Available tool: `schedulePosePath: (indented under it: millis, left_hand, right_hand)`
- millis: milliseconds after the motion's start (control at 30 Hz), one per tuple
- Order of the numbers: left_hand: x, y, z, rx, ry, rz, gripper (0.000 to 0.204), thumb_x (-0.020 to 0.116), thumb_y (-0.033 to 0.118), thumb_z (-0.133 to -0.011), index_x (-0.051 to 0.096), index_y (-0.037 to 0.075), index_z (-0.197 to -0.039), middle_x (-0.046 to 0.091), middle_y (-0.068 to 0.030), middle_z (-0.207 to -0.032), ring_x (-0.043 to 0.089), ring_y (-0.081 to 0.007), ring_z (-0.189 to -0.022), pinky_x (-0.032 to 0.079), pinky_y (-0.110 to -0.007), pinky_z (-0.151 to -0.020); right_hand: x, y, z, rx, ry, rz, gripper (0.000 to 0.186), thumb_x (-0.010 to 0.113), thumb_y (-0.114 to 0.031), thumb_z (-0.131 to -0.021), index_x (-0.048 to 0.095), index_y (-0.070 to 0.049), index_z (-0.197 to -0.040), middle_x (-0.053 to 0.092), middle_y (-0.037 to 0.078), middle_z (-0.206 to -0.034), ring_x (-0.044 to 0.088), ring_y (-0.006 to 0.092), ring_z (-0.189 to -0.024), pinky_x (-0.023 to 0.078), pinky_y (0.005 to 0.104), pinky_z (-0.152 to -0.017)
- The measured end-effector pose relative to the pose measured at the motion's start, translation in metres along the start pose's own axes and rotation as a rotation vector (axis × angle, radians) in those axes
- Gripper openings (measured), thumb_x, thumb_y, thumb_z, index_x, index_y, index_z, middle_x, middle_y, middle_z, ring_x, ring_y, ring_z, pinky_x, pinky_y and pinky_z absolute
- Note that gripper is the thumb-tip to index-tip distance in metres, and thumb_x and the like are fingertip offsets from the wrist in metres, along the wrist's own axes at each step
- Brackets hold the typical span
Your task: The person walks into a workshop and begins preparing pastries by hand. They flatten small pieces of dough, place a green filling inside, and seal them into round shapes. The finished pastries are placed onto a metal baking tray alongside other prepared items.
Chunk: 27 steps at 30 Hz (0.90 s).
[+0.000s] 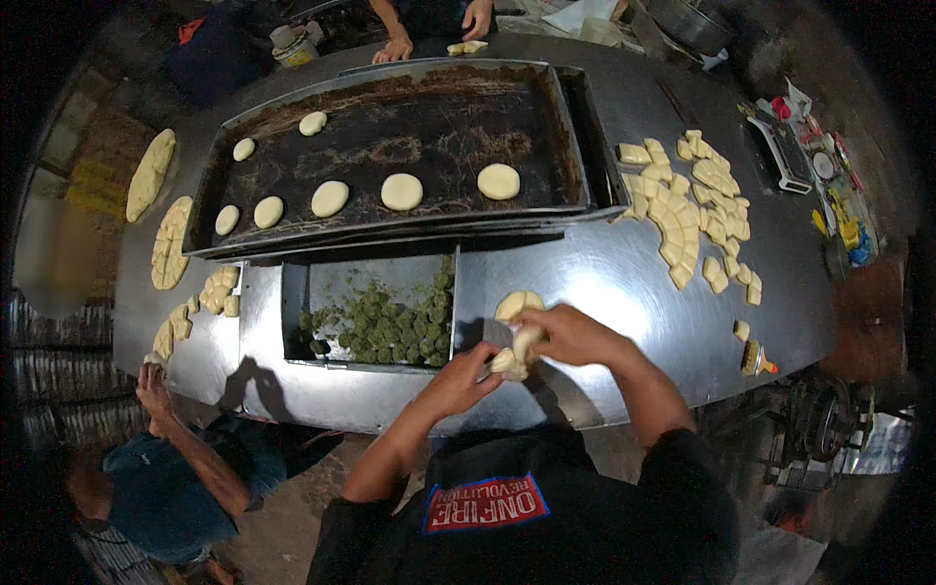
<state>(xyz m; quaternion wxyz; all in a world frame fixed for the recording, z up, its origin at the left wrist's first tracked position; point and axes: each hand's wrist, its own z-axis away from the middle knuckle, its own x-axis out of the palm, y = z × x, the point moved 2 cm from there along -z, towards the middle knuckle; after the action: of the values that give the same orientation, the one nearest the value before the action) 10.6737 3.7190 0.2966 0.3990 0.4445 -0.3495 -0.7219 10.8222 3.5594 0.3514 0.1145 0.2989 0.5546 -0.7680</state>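
Note:
In front of me, at the table's near edge, both hands work on pale dough. My left hand (468,376) pinches the lower end of a dough piece (509,365). Bent fingers of my right hand (567,333) grip the same dough from the other side, partly hiding it. Just beyond lies a rounded lump of dough (517,303), close to my right fingertips. A small flat grey piece (497,333) shows beside my left fingers; its kind is unclear. Left of my hands, a metal bin (369,365) set into the table holds green crumbly filling (385,317).
A large dark baking tray (409,146) carries several flattened dough rounds (401,192). Many cut dough pieces (673,219) lie at right, near a brush (756,358) and a scale (780,151). Co-workers' hands (395,49) show at the far side and lower left. Long dough slabs (151,175) rest far left.

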Motion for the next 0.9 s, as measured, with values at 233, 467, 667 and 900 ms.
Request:
schedulePosePath:
  millis: [233,467,667,900]
  left_hand:
    - [-0.033,0.014,0.024,0.119,0.432,0.871,0.031,0.058,0.008,-0.094,0.046,-0.001,-0.122,0.057,-0.0058,-0.111,0.054,-0.0134,-0.103,0.046,-0.029,-0.088]
    - [-0.058,0.023,0.049,0.223,0.555,0.656,0.034,0.057,0.007,-0.094,0.045,0.0,-0.125,0.055,-0.0074,-0.115,0.054,-0.0144,-0.104,0.046,-0.029,-0.089]
    - [-0.068,0.038,0.063,0.362,0.531,0.563,0.035,0.053,0.009,-0.093,0.047,-0.002,-0.126,0.05,-0.0136,-0.12,0.049,-0.0192,-0.112,0.041,-0.031,-0.095]
    - [-0.035,0.05,0.072,0.573,1.288,0.56,0.044,0.043,0.038,-0.1,0.052,-0.001,-0.079,0.055,-0.0114,-0.078,0.053,-0.0193,-0.071,0.043,-0.031,-0.065]
  right_hand:
    - [-0.123,-0.029,-0.182,-0.43,0.918,0.367,0.022,0.058,-0.006,-0.084,0.063,-0.003,-0.105,0.066,0.018,-0.103,0.063,0.0371,-0.095,0.05,0.0466,-0.085]
    - [-0.028,-0.054,-0.144,-0.35,0.514,-0.241,0.025,0.064,-0.011,-0.086,0.063,-0.001,-0.11,0.065,0.015,-0.108,0.064,0.0287,-0.098,0.05,0.0381,-0.083]
    - [0.06,-0.094,-0.041,-0.207,0.588,-0.506,0.032,0.07,-0.009,-0.085,0.061,0.002,-0.114,0.059,0.015,-0.114,0.062,0.0232,-0.101,0.052,0.0331,-0.085]
    - [0.093,-0.149,-0.028,-0.526,0.935,-0.164,0.023,0.065,-0.015,-0.091,0.06,0.005,-0.1,0.062,0.016,-0.082,0.063,0.0276,-0.07,0.049,0.0325,-0.059]
